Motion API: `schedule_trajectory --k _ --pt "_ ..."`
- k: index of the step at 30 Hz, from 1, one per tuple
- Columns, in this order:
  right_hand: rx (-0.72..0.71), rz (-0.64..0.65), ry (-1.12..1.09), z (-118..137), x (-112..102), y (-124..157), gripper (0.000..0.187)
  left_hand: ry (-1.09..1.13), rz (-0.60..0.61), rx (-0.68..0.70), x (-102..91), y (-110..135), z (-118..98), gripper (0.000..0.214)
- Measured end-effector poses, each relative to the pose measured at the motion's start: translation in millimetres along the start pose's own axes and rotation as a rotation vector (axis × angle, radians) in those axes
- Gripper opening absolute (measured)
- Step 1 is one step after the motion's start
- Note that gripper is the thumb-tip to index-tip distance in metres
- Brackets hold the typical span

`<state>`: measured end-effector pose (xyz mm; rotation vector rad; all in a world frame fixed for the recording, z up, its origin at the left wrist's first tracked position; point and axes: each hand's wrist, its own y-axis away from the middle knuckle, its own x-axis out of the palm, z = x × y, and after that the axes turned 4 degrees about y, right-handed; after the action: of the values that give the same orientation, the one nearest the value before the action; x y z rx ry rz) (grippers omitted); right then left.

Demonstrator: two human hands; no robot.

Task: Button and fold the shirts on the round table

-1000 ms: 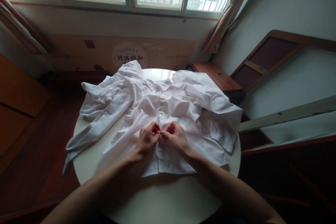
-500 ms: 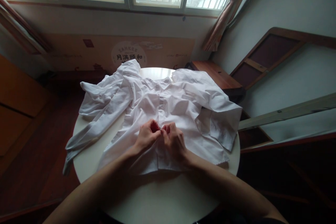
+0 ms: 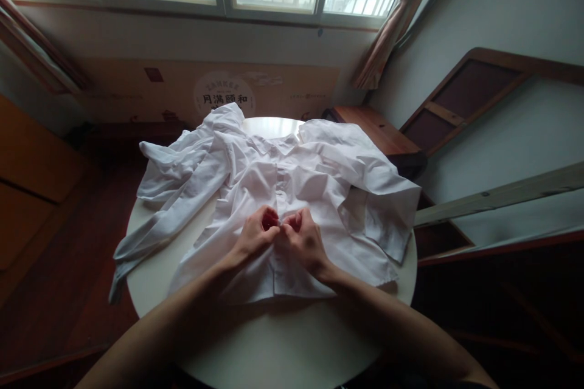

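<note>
A white long-sleeved shirt (image 3: pixel 314 194) lies spread on a round white table (image 3: pixel 283 340), collar toward the window and hem toward me. Its front placket runs down the middle. My left hand (image 3: pixel 259 231) is closed in a pinch on the placket edge, thumb against forefinger. Close beside it, my right hand (image 3: pixel 305 236) also pinches the shirt front, its fingertips almost meeting those of the left. Whether a button sits between the fingertips is too small to make out. Just above the hands the placket gapes a little.
A wooden stool or small bench (image 3: pixel 371 127) stands behind the table at the right. A long printed cardboard panel (image 3: pixel 283 85) leans under the window. A wooden framed piece (image 3: pixel 474 91) is at the right wall, and an orange-brown cabinet (image 3: pixel 31 188) at the left.
My right hand has turned slightly and its fingers have shifted at the placket. The left hand stays almost where it was, and the shirt lies as before.
</note>
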<state>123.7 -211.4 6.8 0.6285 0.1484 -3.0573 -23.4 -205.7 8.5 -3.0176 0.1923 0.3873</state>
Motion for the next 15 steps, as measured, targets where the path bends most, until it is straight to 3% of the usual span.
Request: schedule_trajectory --k 3,6,9,12,15 --pt "-0.080 -0.012 0.153 2 0 8 0.008 -0.023 -0.049 0.017 0.8 1 1 0.008" --pt "-0.095 -0.010 0.159 3 0 9 0.007 -0.051 -0.100 0.029 2.3 2 3 0.007" --pt "-0.013 0.011 -0.016 0 1 4 0.014 -0.069 -0.110 0.032 2.8 2 5 0.008" --pt "0.144 0.109 -0.247 -6 2 -6 0.026 -0.201 -0.043 0.050 2.7 2 6 0.005" --pt "0.184 0.198 -0.218 -9 -4 -12 0.027 -0.484 0.048 0.132 0.8 6 3 0.009"
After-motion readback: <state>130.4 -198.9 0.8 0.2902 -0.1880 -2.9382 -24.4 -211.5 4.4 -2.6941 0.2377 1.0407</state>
